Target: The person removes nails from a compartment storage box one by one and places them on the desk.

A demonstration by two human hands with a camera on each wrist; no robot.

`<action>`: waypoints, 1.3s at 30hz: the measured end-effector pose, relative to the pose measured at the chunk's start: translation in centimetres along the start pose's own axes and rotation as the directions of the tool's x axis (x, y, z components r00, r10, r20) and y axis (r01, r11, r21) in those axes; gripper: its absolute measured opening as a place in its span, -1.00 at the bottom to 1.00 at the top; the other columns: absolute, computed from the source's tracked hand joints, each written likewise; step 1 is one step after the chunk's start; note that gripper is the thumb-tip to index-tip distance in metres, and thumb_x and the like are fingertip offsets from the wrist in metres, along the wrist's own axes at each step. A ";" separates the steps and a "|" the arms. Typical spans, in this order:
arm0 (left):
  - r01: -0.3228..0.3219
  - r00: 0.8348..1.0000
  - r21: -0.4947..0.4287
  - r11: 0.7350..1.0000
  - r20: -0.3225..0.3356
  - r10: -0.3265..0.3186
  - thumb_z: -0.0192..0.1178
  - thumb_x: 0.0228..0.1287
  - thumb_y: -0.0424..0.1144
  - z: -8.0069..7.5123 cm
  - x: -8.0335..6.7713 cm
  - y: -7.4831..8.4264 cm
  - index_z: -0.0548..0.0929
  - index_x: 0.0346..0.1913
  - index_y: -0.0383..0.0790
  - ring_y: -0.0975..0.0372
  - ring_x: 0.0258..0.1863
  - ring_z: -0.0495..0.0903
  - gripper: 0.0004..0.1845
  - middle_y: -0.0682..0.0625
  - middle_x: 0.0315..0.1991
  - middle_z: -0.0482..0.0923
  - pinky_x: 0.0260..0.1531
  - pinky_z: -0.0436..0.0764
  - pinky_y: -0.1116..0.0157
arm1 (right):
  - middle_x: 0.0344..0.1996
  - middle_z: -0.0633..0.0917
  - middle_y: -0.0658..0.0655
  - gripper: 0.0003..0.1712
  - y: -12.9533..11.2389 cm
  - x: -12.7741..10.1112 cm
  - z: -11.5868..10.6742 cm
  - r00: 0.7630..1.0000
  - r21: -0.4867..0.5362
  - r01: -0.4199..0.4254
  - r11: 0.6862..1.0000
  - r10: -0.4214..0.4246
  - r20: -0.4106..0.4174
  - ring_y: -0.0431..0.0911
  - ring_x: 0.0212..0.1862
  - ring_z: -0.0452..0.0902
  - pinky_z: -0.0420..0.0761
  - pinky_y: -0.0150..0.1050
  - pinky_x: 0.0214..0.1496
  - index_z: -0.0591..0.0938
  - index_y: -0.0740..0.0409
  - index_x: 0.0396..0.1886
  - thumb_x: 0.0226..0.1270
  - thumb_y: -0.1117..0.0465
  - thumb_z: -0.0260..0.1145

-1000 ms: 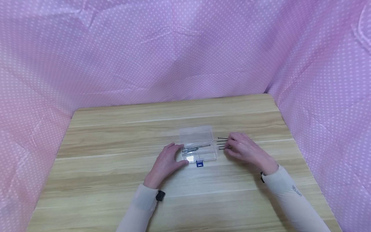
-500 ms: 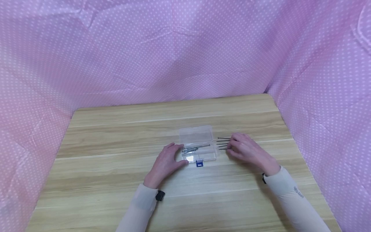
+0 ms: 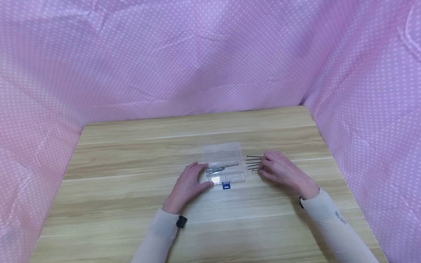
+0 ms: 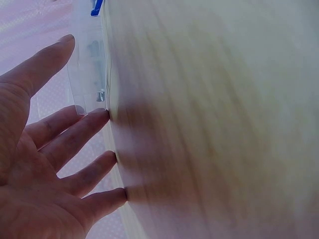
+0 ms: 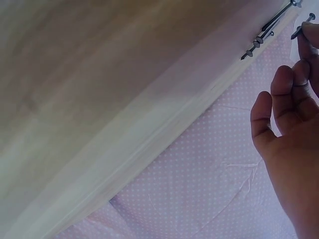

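Observation:
An open clear plastic box (image 3: 235, 177) with a blue latch (image 3: 226, 185) lies mid-table, its lid (image 3: 222, 152) folded back. Several metal nails (image 3: 217, 170) lie inside its rear part. My left hand (image 3: 187, 186) holds the box's left end, thumb at the front edge and index finger toward the back corner. To the right of the box, several long nails (image 3: 253, 163) lie roughly parallel on the table. My right hand (image 3: 283, 170) is over their right ends, hiding them. In the right wrist view, its thumb and index finger pinch a nail (image 5: 299, 32).
The wooden table (image 3: 131, 157) has rounded far corners. Pink dotted cloth (image 3: 164, 65) hangs behind it and along both sides. Black bands (image 3: 181, 221) sit on the wrists by the sleeves.
My right hand has shifted slightly right, and more of the row of nails shows beside its fingertips. The lowest nail now sits a little further right. The left hand and box stay put.

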State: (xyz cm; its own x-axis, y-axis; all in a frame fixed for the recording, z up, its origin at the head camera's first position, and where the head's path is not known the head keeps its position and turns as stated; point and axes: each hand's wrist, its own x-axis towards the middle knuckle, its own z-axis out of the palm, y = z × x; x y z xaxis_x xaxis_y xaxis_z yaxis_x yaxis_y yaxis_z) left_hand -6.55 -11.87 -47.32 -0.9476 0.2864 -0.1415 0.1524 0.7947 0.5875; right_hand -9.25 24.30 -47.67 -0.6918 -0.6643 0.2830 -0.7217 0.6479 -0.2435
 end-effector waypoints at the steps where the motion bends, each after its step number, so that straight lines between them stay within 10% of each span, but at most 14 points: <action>1: -0.001 1.000 -0.001 1.000 -0.001 0.001 0.50 0.19 0.09 0.0 0.0 0.0 0.58 0.37 -0.16 -0.07 0.51 0.29 -0.26 -0.12 0.36 0.55 0.49 0.29 -0.08 | -0.32 0.56 -0.05 -0.83 0.0 0.0 0.0 1.000 -0.002 0.006 1.000 -0.006 -0.002 -0.11 -0.22 0.51 0.58 -0.05 -0.09 0.71 0.03 -0.37 0.15 0.24 0.58; 39: 0.002 1.000 -0.004 1.000 -0.001 -0.002 0.50 0.19 0.09 0.2 -0.2 0.1 0.57 0.38 -0.17 -0.06 0.51 0.28 -0.25 -0.11 0.36 0.55 0.49 0.29 -0.08 | -0.35 0.58 -0.05 -0.89 0.2 0.7 0.7 0.999 -0.015 0.026 1.000 -0.026 0.035 -0.07 -0.23 0.55 0.59 -0.02 -0.13 0.74 0.03 -0.38 0.21 0.29 0.54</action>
State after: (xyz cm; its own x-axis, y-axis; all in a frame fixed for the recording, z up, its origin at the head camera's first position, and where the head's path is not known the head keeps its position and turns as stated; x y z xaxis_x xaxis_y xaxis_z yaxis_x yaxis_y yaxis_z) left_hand -6.30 -11.74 -47.44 -0.9483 0.2841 -0.1414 0.1496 0.7932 0.5903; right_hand -9.91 23.65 -48.16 -0.6733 -0.6933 0.2568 -0.7393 0.6356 -0.2224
